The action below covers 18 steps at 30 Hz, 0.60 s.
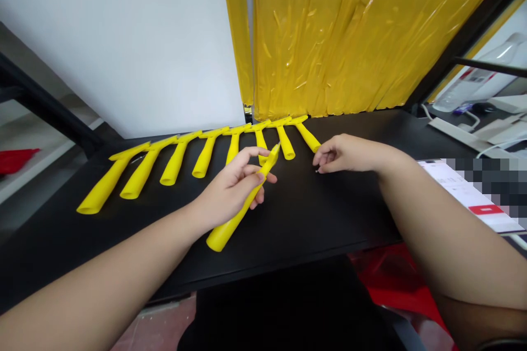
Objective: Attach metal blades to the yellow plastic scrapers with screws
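My left hand is closed around a yellow T-shaped scraper with a hollow round handle. Its handle slants down toward the table's front edge, and its head is seen nearly edge-on, with a pale tip at the top. My right hand is low over the black table, thumb and fingers bent together in a pinch. A tiny shiny piece shows at its fingertips, too small to name. Beyond both hands lies a row of several similar yellow scrapers, handles toward me. The rightmost scraper ends close by my right fingers.
The black table backs onto a white panel and yellow plastic wrap. A phone, partly blurred, lies at the right. A clear bottle and cables are on the right-hand shelf. Dark frame posts stand at both sides.
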Available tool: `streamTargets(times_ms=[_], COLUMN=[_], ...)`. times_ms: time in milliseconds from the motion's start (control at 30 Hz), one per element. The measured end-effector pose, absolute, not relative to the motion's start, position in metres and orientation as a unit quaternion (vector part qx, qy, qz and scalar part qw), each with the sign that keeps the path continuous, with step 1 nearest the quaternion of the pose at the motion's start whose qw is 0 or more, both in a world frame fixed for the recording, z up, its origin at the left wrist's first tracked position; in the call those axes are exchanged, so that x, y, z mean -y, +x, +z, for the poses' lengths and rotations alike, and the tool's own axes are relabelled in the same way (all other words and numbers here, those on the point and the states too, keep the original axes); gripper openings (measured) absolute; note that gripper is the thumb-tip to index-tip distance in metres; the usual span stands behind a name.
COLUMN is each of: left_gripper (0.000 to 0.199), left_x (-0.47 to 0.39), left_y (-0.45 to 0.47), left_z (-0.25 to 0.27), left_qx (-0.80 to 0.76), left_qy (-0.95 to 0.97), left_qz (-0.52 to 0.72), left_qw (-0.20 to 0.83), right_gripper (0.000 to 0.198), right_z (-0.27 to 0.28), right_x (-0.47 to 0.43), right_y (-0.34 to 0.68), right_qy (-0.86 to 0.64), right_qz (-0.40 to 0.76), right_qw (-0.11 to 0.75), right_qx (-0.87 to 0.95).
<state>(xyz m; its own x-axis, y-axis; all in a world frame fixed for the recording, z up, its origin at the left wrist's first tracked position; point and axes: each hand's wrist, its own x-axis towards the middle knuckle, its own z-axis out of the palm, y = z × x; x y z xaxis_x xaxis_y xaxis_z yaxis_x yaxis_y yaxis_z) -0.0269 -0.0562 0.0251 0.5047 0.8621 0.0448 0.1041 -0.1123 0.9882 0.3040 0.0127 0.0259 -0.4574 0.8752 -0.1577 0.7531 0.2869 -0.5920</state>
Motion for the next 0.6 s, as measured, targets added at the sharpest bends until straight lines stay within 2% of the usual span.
streamTargets(times_ms=[133,300,367,500,600], left_gripper=[0.034,0.037,0.037,0.037,0.043], left_x=[0.053,0.047,0.045,0.044,0.044], left_y=[-0.024,-0.024,-0.024,-0.023,-0.022], left_z=[0.031,0.030,0.029,0.030,0.031], left_qx=[-0.365,-0.340,-0.334,-0.332,-0.332], left_qy=[0.559,0.487,0.469,0.444,0.436], left_qz=[0.330,0.327,0.322,0.304,0.289], left_qw=[0.668,0.735,0.752,0.775,0.785], right_gripper=[0.009,0.005,0.005,0.022,0.021], right_z=[0.022,0.027,0.030,0.031,0.027], right_x=[-0.011,-0.006,-0.001,0.012,0.022], right_y=[0.289,0.286,0.282,0.262,0.244], right_qy=[-0.503,-0.475,-0.448,-0.366,-0.327], right_qz=[0.274,0.263,0.304,0.414,0.397], right_qw=[0.075,0.084,0.144,0.324,0.395], right_qx=[0.816,0.836,0.829,0.768,0.761])
